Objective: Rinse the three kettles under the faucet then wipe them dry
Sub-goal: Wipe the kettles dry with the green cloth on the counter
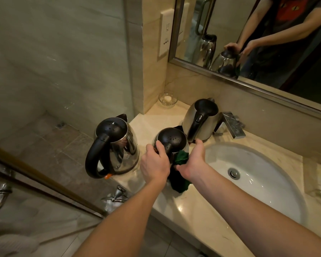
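Three steel kettles with black lids stand on the marble counter left of the sink. The middle kettle point(171, 140) is nearest me; my left hand point(155, 164) grips its black handle. My right hand point(194, 160) presses a dark green cloth point(180, 171) against its right side. Water drops speckle its lid. A large kettle point(115, 145) with a looped black handle stands at the counter's left end. The tall third kettle point(202, 120) stands behind, beside the faucet point(232, 125).
The white oval sink point(257, 175) with its drain lies to the right. A small glass dish point(168, 99) sits in the back corner. The mirror point(257, 39) reflects a person and kettles. A glass shower door and floor drop lie left of the counter.
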`<act>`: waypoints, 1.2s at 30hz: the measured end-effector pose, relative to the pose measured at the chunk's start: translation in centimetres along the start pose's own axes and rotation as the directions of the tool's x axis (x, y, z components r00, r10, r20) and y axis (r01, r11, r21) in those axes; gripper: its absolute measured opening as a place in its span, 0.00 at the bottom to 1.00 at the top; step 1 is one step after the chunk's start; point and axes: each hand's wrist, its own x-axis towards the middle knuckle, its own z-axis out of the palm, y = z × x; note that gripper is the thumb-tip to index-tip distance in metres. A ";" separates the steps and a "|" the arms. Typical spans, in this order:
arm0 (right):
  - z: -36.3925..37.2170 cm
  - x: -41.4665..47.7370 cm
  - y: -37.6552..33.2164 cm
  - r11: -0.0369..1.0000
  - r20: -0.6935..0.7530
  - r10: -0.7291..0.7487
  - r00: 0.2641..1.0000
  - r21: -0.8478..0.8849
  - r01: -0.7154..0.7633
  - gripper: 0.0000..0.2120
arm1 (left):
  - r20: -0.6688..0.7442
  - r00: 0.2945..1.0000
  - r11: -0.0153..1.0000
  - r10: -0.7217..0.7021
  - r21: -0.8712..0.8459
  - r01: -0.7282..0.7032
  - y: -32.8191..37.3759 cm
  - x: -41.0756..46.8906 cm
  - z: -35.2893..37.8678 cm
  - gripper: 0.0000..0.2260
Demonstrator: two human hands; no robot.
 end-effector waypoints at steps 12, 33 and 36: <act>-3.2 0.9 -0.5 0.999 0.038 0.049 0.998 -0.009 -0.049 0.38 | 0.028 1.000 0.999 0.008 0.048 -0.009 -0.4 0.5 -0.3 0.21; -3.5 1.3 -1.5 0.964 0.052 -0.008 0.999 -0.266 0.022 0.36 | -0.102 0.995 0.992 -0.012 0.122 0.025 1.1 1.1 0.8 0.21; -3.6 0.3 -1.8 0.953 0.097 -0.057 0.994 -0.293 0.083 0.34 | -0.086 0.996 0.989 0.019 0.145 -0.006 1.0 1.4 0.6 0.21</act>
